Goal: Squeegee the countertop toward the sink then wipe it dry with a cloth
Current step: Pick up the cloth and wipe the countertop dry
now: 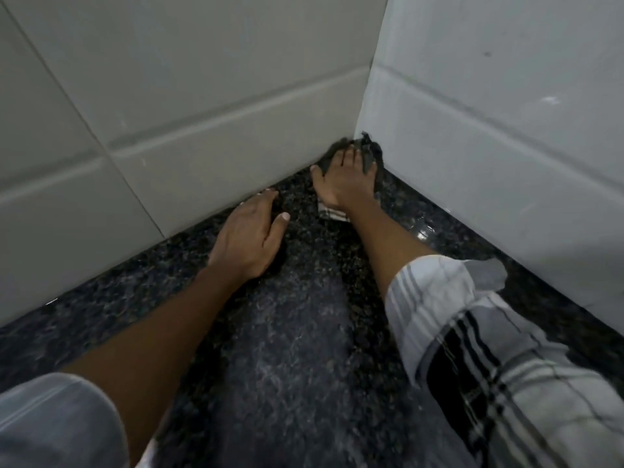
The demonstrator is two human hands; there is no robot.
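Head cam view: right hand (341, 184) is pressed flat on a dark cloth (363, 153), fingers spread out over it, not pinching anything, just pushing it down into the corner where the two tiled walls meet. Cloth is bunched up right against the right wall (489, 130) and the back wall (189, 96), w/ a lighter striped bit poking out under the wrist. Rest of it is hidden under the palm so can't tell how it's folded.

Left hand (248, 236) is flat on the tabletop (297, 325) too, palm down, fingers loosely together and thumb out to the side, holding nothing. Fingertips sit just beside the base of the back wall, close to the right hand but not touching it.

Tabletop is dark speckled stone, looks kinda hazy/streaky down the middle btw the two forearms, and there's a shiny wet-looking patch (422, 231) near the right wall's base. Right forearm has a rolled-up white sleeve (456, 332) w/ grey and black stripes, left one a grey sleeve (54, 420) at the bottom corner. Frame's a bit blurry around the cloth edges.
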